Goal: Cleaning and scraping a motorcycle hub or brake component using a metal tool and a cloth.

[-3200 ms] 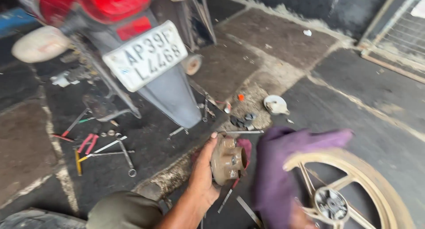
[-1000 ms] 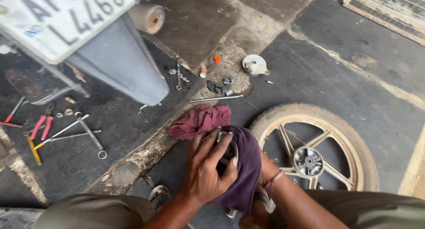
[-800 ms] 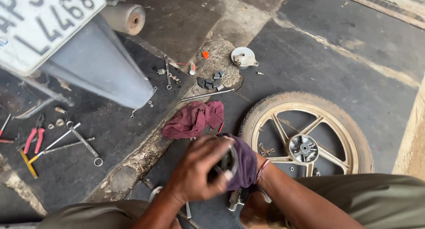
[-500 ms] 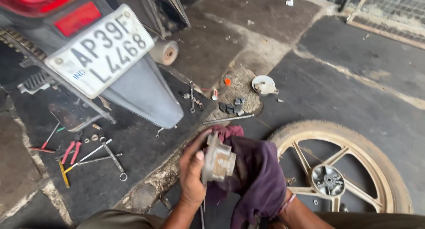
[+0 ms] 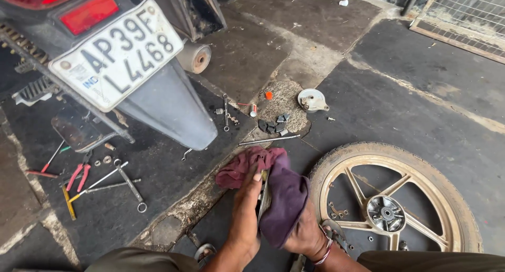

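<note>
Head view looks down at both my hands working close together just beside the wheel (image 5: 392, 198) that lies flat on the stone floor (image 5: 400, 93). My left hand (image 5: 246, 211) has its grip pressed flat against the side of a metal part (image 5: 264, 194), fingers together along its edge. My right hand (image 5: 305, 235) is clamped on a purple cloth (image 5: 286, 196), which is wrapped over the other side of that part, so most of the part is hidden and I cannot tell its exact shape. A dark red rag (image 5: 247, 164) lies on the floor touching the cloth, on the side away from the wheel. Beyond the rag from the wheel stands the rear of a motorcycle, its grey mudguard (image 5: 168, 109) hanging over the floor. Farther from the wheel, past the mudguard, red-handled pliers (image 5: 78, 176) and a long spanner (image 5: 129, 182) lie among loose bolts. Up from the wheel, a thin metal rod (image 5: 269, 140) rests near a round metal cap (image 5: 311, 99).
</note>
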